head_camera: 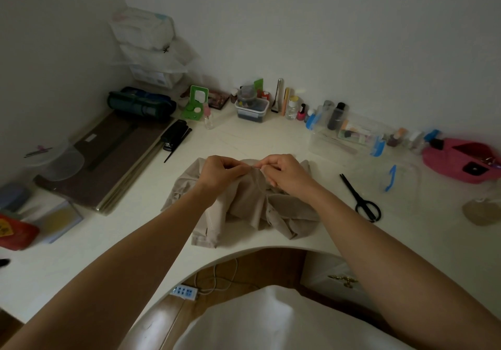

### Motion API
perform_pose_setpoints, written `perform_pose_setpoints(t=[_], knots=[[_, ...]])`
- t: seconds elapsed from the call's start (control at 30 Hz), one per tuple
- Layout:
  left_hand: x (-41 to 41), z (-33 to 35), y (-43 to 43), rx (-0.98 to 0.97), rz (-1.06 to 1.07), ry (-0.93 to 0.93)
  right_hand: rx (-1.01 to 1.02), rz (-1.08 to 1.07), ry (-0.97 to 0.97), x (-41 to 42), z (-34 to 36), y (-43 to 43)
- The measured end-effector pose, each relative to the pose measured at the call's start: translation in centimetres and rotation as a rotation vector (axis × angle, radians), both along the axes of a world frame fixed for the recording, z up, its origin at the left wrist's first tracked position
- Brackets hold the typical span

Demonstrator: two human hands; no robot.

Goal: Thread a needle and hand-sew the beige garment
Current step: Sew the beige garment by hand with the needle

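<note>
- The beige garment (244,211) lay crumpled at the near edge of the table (257,138), not yet in play.
- Over the garment's far half, the left hand (221,172) was curled, fingertips pinching what looked like the thread (260,184). A slack loop of it drooped onto the garment.
- Just right of it, the right hand (284,174) pinched the needle (256,169), which pointed at the left fingertips.
- Threading seemed the step. Whether the eye was already filled was too fine to tell.
- Doing it well likely meant resting both wrists on the garment, leaving only a short stiff thread tip, and holding the needle motionless.
- The scissors (363,200), right of the garment, could trim a frayed end.
</note>
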State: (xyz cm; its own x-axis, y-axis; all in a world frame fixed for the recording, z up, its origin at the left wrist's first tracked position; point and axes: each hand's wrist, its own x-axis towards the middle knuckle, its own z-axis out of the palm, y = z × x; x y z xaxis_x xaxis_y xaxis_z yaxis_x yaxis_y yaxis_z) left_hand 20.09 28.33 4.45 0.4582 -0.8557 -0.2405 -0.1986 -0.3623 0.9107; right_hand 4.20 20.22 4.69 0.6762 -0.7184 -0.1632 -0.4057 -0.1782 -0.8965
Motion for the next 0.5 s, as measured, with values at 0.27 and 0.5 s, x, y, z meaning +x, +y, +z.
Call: perform_pose_setpoints(t=[0.27,0.5], knots=[[0.29,-0.12,-0.04,0.025,-0.015,0.037,0.112,0.007,-0.063,-0.55,0.14,-0.02],[0.20,-0.09,-0.07,0.022,-0.022,0.118,0.154,0.012,-0.089,-0.68,-0.02,-0.20]])
